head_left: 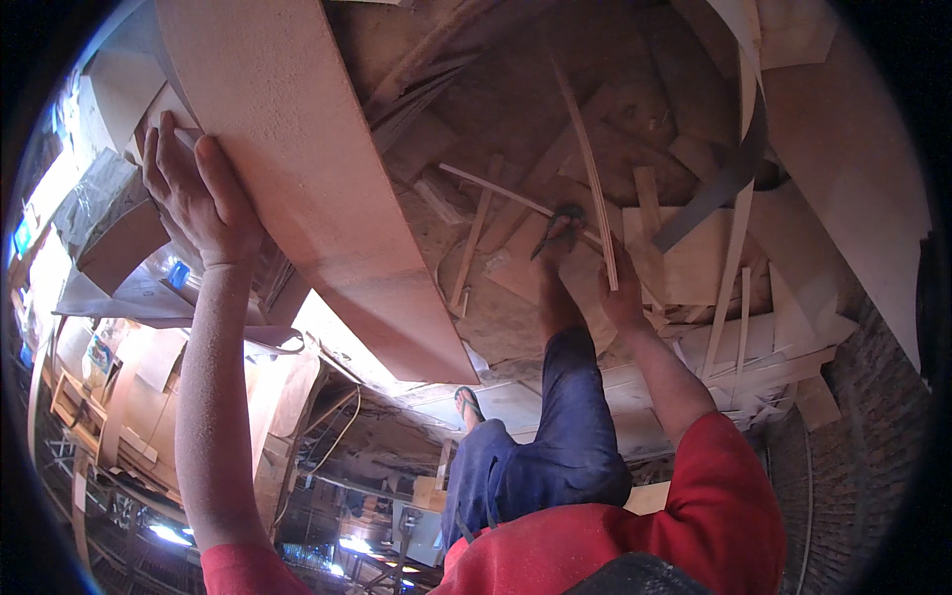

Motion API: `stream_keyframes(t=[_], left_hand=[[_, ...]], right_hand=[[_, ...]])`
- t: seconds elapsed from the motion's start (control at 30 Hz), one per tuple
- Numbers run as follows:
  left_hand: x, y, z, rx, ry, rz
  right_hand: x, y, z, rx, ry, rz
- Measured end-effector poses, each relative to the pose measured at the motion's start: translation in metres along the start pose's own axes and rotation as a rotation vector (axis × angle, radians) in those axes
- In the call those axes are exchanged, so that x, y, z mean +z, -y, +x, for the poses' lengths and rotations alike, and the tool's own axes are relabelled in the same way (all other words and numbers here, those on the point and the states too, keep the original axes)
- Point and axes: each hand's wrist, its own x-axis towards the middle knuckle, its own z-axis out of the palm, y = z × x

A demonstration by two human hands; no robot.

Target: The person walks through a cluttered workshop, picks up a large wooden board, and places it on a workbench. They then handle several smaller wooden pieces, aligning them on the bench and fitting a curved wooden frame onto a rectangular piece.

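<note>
Reaching down among the floor scraps, the right hand (623, 293) pinches a thin wood strip (592, 178) whose long axis runs away from the person. The left hand (198, 193) lies flat against the big curved board (297, 169), well apart.

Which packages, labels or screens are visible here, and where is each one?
Crumpled silvery-grey bag: far left, beside the left hand that rests on the large board.
Clear plastic wrapper with a blue patch: lower down, by the left wrist.
No screens or signs can be made out.
</note>
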Motion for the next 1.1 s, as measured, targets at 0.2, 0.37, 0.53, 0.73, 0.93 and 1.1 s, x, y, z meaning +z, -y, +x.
stream_keyframes(t=[0.2,0.37,0.53,0.73,0.93,1.1], left_hand=[[0.004,0.005,0.001,-0.014,-0.024,-0.047],[0.008,0.003,0.006,0.004,-0.074,-0.127],[0.02,0.049,-0.004,0.027,-0.04,-0.142],[-0.078,-0.044,-0.019,-0.013,-0.322,-0.097],[-0.237,-0.222,-0.232,0.009,0.356,-1.085],[-0.229,-0.272,-0.433,0.102,0.948,-1.119]], right_hand=[[-0.014,-0.011,-0.019,0.166,-0.093,0.078],[-0.032,0.001,-0.058,0.293,-0.152,-0.042],[-0.066,0.046,-0.071,0.41,-0.186,0.037],[-0.087,0.065,-0.224,0.422,-0.433,0.168],[-0.06,0.14,-0.411,0.608,-0.795,0.82],[-0.026,0.238,-0.555,0.377,-0.948,1.393]])
